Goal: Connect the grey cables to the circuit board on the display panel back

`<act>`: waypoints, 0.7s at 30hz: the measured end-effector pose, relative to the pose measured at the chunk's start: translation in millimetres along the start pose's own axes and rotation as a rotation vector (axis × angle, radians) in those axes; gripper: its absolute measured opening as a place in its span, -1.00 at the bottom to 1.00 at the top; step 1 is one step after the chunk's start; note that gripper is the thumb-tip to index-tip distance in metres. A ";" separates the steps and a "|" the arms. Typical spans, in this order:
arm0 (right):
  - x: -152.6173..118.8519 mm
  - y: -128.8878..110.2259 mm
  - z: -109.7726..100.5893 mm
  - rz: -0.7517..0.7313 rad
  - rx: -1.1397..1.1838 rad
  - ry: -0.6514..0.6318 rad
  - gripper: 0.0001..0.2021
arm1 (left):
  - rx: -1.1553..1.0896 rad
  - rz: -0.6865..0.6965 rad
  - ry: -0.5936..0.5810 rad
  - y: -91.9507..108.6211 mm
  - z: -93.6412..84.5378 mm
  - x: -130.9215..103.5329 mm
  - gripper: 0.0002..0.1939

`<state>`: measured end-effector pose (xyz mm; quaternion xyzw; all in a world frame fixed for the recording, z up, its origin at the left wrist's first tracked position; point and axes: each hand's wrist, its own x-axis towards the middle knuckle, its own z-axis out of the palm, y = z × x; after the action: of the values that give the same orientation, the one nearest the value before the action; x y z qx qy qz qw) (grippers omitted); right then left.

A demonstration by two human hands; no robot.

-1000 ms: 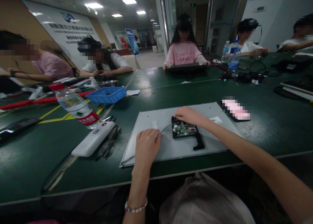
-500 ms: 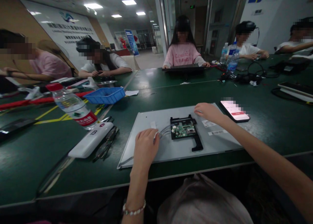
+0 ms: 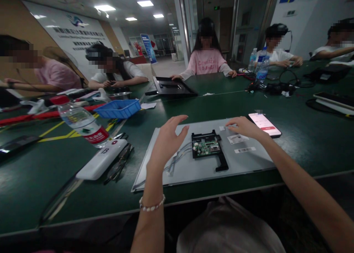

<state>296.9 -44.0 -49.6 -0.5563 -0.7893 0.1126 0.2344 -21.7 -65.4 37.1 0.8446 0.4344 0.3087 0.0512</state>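
A flat grey panel [image 3: 184, 174] lies on the green table in front of me. On its middle sits a black bracket [image 3: 222, 164] with a green circuit board [image 3: 207, 148]. Thin grey wires [image 3: 179, 156] run from the board's left side across the panel. My left hand [image 3: 169, 138] hovers over the panel's left part, thumb and fingers spread, holding nothing. Above the panel's far right part is my right hand [image 3: 245, 127], thumb and fingers slightly apart with nothing seen between them. A small white square [image 3: 222, 128] and white labels [image 3: 245, 150] are near it.
A phone [image 3: 264, 125] with a lit screen lies by my right hand. To the left are a water bottle [image 3: 83, 122], a white power bank [image 3: 102, 159], glasses [image 3: 118, 164] and a blue tray [image 3: 117, 109]. Across the table, a person's hand touches a black frame [image 3: 174, 87].
My left hand has let go of the wires, risen away from them and spread its fingers. My right hand has shifted slightly right. The person opposite has moved the black frame leftward.
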 end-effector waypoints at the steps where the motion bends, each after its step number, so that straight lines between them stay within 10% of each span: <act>1: -0.5 0.3 0.7 -0.005 -0.009 -0.002 -0.73 | -0.022 0.028 -0.050 -1.8 2.1 9.9 -0.61; 9: 3.4 -1.1 11.7 -0.110 -0.070 0.013 -0.74 | 0.014 0.231 -0.632 -40.1 30.2 31.0 -0.08; 21: 9.7 -11.0 22.4 -0.149 -0.357 0.003 -0.79 | -0.023 0.148 -0.777 -52.8 38.7 16.7 0.09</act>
<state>274.1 -37.0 -61.8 -0.5291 -0.8354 -0.0474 0.1409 -29.7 -13.1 -4.7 0.9270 0.3170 -0.0263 0.1989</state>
